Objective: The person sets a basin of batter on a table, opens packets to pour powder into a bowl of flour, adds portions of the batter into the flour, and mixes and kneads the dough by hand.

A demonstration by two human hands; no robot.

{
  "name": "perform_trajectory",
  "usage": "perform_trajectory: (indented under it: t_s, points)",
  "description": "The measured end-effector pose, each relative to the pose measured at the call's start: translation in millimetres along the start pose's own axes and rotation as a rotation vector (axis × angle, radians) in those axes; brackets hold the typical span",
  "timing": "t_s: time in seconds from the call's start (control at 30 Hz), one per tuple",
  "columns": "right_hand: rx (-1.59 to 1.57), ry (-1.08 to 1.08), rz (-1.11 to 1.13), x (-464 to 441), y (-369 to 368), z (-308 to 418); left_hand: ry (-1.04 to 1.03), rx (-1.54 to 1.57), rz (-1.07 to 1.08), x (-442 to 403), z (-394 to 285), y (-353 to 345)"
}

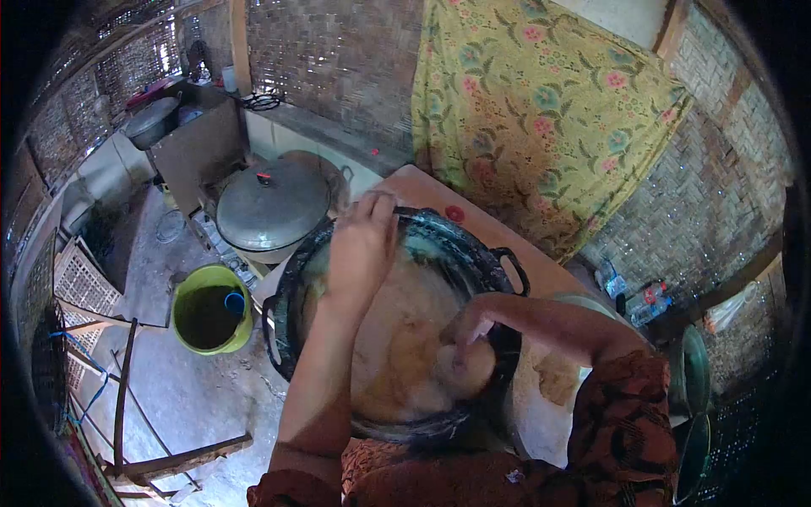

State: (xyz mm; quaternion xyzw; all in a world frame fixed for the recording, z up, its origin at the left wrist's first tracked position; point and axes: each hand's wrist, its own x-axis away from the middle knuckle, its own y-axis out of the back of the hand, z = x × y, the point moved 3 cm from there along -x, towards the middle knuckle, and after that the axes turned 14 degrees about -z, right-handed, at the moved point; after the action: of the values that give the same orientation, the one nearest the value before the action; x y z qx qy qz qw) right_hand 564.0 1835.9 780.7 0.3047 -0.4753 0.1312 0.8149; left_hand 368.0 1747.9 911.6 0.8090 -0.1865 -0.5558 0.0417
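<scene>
The large black-speckled round basin [469,248] sits at centre, holding cloudy tan liquid [404,296]. The left hand [368,218] clamps its rim at eleven; the right hand [467,325] dips in around three, grip unclear. Hard stirring could slop it over. Toward nine, a lime-green bucket [205,276] holds a blue cup [236,302].

From my far seat I see room for a hand to come down from above into the black basin [410,313], between the left forearm [334,317] and the right forearm [562,325]. At the far left, the lidded pot [272,203] stands close to the rim; at the right, the handle [517,269] sticks out and the pale container [541,414] narrows the side passage
</scene>
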Motion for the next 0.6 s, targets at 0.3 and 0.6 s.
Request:
perform_trajectory:
  t_s: [0.3, 0.6]
  points:
    - [-0.273, 0.406, -0.056, 170.0, 67.1, 41.4, 0.044, 0.031, 0.052, 1.2, -4.1, 0.4]
    - [-0.220, 0.206, -0.706, 262.9, -70.4, -60.6, 0.041, 0.005, 0.057, 9.1, -4.2, -6.3]
